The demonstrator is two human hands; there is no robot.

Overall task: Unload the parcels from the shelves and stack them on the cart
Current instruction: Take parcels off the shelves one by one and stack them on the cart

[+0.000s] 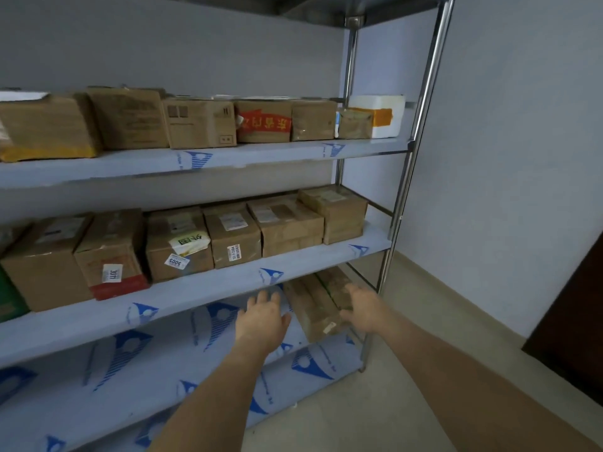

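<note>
Left hand (262, 316) spread, just left of brown parcel (315, 309). Right hand (363, 308) spread, touching it. Above them, stickers read "5005" (176, 261) and "3011" (112, 273).

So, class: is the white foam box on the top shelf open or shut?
Shut: the white foam box has its lid seated flush, with orange tape across its front.

A metal shelf rack (421, 125) fills the frame's left and centre. Its upper shelf (261, 154) carries a row of cardboard parcels (199, 123) and a white foam box (386, 114) at right; the middle shelf (195, 288) another parcel row (233, 233); the lower shelf (146, 370) two brown boxes (315, 308) at right.
</note>
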